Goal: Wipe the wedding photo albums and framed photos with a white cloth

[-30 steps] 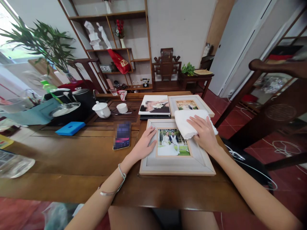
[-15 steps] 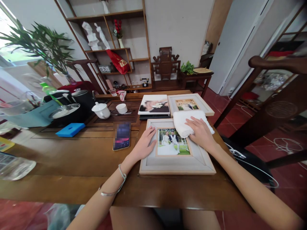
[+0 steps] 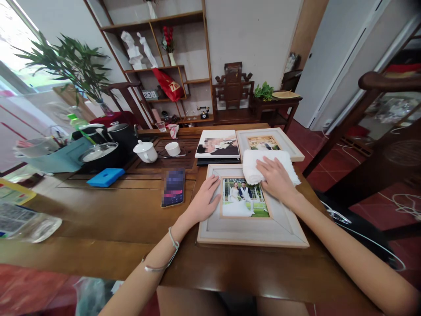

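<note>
A pale wooden picture frame (image 3: 250,230) with a wedding photo lies flat on the brown table (image 3: 98,219) in front of me. My left hand (image 3: 204,202) rests flat on the frame's left border, fingers stretched out. My right hand (image 3: 276,180) presses flat on a folded white cloth (image 3: 253,164) at the frame's upper right corner, fingers extended over it.
Behind the frame lie a second framed photo (image 3: 268,141) and a photo album (image 3: 217,145). A phone (image 3: 173,187) sits left of the frame. Farther left are a white teapot (image 3: 145,151), a cup (image 3: 173,149), a blue box (image 3: 105,177), kettles and a plant. A wooden chair (image 3: 378,127) stands at right.
My right hand and the cloth have slid a little up toward the frame's top right corner. My left hand stays on the left border. The camera view shifted slightly.
</note>
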Motion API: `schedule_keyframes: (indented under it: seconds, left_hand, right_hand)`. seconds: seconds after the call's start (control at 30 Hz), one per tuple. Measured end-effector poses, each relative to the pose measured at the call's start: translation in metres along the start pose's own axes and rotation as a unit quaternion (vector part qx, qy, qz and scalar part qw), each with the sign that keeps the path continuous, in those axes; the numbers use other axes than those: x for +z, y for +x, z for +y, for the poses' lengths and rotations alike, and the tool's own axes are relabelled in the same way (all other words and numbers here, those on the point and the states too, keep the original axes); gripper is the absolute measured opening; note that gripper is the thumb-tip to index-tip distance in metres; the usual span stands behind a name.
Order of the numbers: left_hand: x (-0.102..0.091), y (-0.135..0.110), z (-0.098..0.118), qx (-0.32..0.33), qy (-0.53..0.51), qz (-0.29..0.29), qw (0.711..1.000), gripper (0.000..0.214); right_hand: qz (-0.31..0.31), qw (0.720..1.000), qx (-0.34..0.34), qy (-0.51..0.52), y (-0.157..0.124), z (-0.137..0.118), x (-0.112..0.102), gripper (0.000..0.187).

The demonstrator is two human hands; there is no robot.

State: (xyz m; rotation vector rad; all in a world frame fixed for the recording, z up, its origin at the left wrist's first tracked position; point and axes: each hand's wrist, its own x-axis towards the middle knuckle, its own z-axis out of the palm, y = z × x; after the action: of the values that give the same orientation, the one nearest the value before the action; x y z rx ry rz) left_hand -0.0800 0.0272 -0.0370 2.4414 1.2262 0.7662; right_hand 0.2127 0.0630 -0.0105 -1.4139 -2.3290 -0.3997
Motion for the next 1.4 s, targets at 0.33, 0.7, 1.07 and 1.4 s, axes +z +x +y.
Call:
schedule_keyframes:
  seconds: [0.33,0.7,1.07,1.4]
  left_hand:
    - [0.004,0.0,0.0,-0.001,0.007,0.017,1.0,0.046]
    - [0.002,0.002,0.001,0.009,0.023,-0.002,1.0,0.045]
    - [0.006,0.001,-0.003,0.018,0.035,0.014,0.999,0.045]
    - [0.008,0.0,-0.006,0.026,0.023,0.031,0.999,0.045]
  right_hand:
    - [-0.105,0.993,-0.045,-0.027,-0.057,-0.049,-0.041,0.05]
    - [-0.092,0.994,-0.019,0.061,-0.075,-0.055,-0.055,0.066]
    - [-0.185,0.982,0.045,-0.016,-0.013,-0.055,-0.04,0.059]
    - [-0.306,0.937,-0.093,0.144,-0.051,-0.11,-0.098,0.061]
